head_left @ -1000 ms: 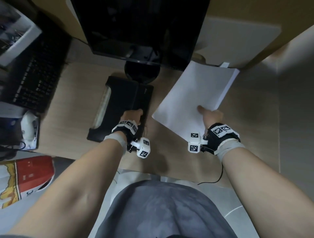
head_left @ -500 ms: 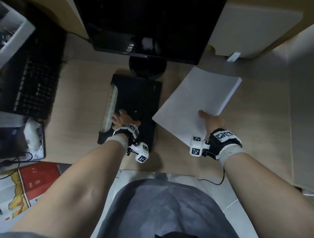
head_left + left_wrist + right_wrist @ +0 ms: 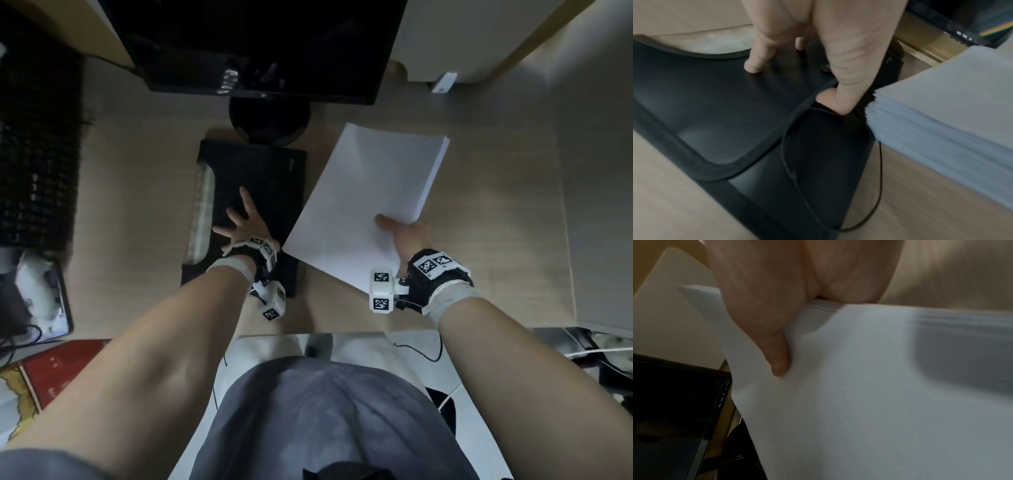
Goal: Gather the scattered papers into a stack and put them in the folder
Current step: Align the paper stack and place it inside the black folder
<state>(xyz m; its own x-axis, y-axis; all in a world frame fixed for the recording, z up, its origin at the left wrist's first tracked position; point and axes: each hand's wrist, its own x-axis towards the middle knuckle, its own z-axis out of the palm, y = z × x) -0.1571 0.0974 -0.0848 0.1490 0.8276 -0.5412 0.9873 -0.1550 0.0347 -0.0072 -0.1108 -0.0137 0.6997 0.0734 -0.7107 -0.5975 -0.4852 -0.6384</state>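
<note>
A black folder [image 3: 260,178] lies flat on the wooden desk [image 3: 137,212], just in front of the monitor stand. My left hand [image 3: 236,222] rests on its flap with the fingers spread and straight. In the left wrist view the fingertips [image 3: 754,65] press the flap [image 3: 715,105] while the thumb [image 3: 838,97] sits at the flap's edge beside a thin elastic cord [image 3: 789,170]. My right hand [image 3: 400,236] grips a thick white paper stack [image 3: 366,198] by its near edge, thumb [image 3: 766,331] on top and fingers hidden underneath. The stack [image 3: 941,113] hangs tilted just right of the folder.
A dark monitor [image 3: 260,44] on a round stand [image 3: 269,118] stands behind the folder. At the left are a black keyboard [image 3: 34,154], a white mouse [image 3: 34,284] and a red box [image 3: 51,373]. A white box [image 3: 479,34] stands at the back right, with a partition along the right.
My left hand moved from the folder's near right corner up onto its flap and spread its fingers. My right hand brought the paper stack closer to the folder.
</note>
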